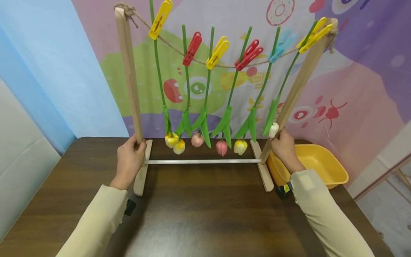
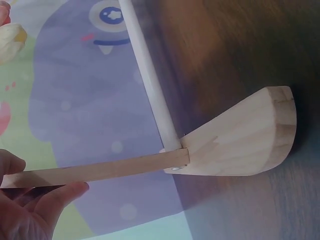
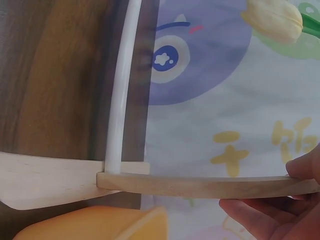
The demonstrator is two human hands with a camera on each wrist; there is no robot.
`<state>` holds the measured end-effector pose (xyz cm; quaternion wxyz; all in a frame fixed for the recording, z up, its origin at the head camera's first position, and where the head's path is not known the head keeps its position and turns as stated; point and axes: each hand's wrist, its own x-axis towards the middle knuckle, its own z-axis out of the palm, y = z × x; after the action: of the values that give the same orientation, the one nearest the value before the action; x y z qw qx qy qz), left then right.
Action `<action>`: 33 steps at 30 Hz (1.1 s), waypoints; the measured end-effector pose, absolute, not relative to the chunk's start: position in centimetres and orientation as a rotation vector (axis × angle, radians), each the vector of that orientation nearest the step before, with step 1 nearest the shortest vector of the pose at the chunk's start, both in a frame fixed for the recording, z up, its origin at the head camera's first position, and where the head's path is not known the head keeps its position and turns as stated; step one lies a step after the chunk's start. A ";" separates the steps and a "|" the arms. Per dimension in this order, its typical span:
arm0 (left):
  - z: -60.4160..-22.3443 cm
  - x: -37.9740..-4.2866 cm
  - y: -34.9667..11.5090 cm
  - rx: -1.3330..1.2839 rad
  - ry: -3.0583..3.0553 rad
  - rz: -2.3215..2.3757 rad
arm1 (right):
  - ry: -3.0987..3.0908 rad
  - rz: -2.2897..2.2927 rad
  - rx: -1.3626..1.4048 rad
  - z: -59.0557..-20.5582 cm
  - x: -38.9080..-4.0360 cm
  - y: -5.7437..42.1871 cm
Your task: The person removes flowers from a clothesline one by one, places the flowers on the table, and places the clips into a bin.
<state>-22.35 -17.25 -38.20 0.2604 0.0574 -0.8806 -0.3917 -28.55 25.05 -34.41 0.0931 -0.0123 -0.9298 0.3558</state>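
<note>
A wooden rack stands on the table, with a left post (image 1: 130, 71), a right post (image 1: 300, 84) and a white crossbar (image 1: 202, 161) between its feet. My left hand (image 1: 130, 162) grips the left post low down; thumb and finger lie on either side of it in the left wrist view. Likewise, my right hand (image 1: 285, 150) holds the right post near its lower end. Along a twine line (image 1: 173, 46) tied between the post tops, several artificial tulips hang head down, such as a pink tulip (image 1: 221, 147). Yellow, red and blue clothespins, including a red clothespin (image 1: 192, 49), clip their stems.
A yellow plastic basin (image 1: 338, 171) sits on the table at the right, beside the rack's right foot (image 1: 265, 178). Behind the rack hangs a printed cartoon cloth (image 1: 224, 14). The brown table (image 1: 205, 221) extends in front of the crossbar.
</note>
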 end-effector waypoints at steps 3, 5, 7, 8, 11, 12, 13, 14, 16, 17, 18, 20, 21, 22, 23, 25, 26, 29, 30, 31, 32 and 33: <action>-38.3 -22.4 -17.3 0.158 -2.376 -1.060 | -2.766 1.059 -0.031 -34.6 -28.6 25.2; -38.4 -22.4 -17.3 0.162 -2.377 -1.061 | -2.771 1.067 -0.031 -34.7 -28.6 25.2; -38.4 -22.4 -17.3 0.164 -2.379 -1.059 | -2.775 1.066 -0.028 -34.8 -28.6 25.3; -38.5 -22.4 -17.3 0.164 -2.380 -1.059 | -2.774 1.066 -0.027 -34.8 -28.5 25.3; -38.5 -22.4 -17.3 0.156 -2.375 -1.056 | -2.767 1.061 -0.016 -34.8 -28.5 25.3; -38.4 -22.4 -17.4 0.153 -2.372 -1.053 | -2.764 1.059 -0.014 -34.8 -28.5 25.3; -38.4 -22.4 -17.4 0.150 -2.367 -1.051 | -2.764 1.061 -0.011 -34.8 -28.5 25.2; -38.3 -22.4 -17.4 0.147 -2.361 -1.049 | -2.762 1.062 -0.011 -34.7 -28.5 25.2; -38.3 -22.4 -17.4 0.146 -2.353 -1.051 | -2.761 1.067 -0.013 -34.6 -28.5 25.2; -38.3 -22.4 -17.4 0.146 -2.352 -1.054 | -2.761 1.069 -0.017 -34.5 -28.5 25.2; -38.3 -22.4 -17.4 0.147 -2.350 -1.057 | -2.760 1.065 -0.019 -34.5 -28.4 25.2; -38.3 -22.5 -17.4 0.154 -2.351 -1.067 | -2.758 1.059 -0.024 -34.4 -28.4 25.2; -38.3 -22.5 -17.4 0.159 -2.356 -1.072 | -2.758 1.054 -0.026 -34.4 -28.4 25.2; -38.3 -22.5 -17.4 0.167 -2.359 -1.080 | -2.757 1.054 -0.028 -34.4 -28.4 25.2; -38.3 -22.5 -17.4 0.173 -2.363 -1.089 | -2.755 1.053 -0.028 -34.4 -28.4 25.2; -38.3 -22.5 -17.4 0.188 -2.371 -1.111 | -2.754 1.064 -0.033 -34.4 -28.4 25.2; -38.3 -22.4 -17.5 0.194 -2.374 -1.123 | -2.753 1.072 -0.037 -34.5 -28.4 25.2; -38.4 -22.3 -17.6 0.201 -2.384 -1.177 | -2.748 1.106 -0.052 -34.6 -28.3 25.4; -38.4 -22.3 -17.6 0.200 -2.389 -1.197 | -2.746 1.117 -0.060 -34.6 -28.2 25.4; -38.4 -22.2 -17.6 0.196 -2.394 -1.216 | -2.745 1.121 -0.071 -34.7 -28.2 25.5; -38.4 -22.1 -17.6 0.189 -2.399 -1.235 | -2.745 1.127 -0.077 -34.8 -28.1 25.6; -38.5 -22.0 -17.7 0.185 -2.403 -1.252 | -2.742 1.129 -0.082 -34.9 -28.0 25.7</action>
<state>-21.98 -17.69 -38.46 0.2110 0.0664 -0.8648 -0.4507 -28.01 25.69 -34.88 0.0875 -0.0276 -0.9207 0.3793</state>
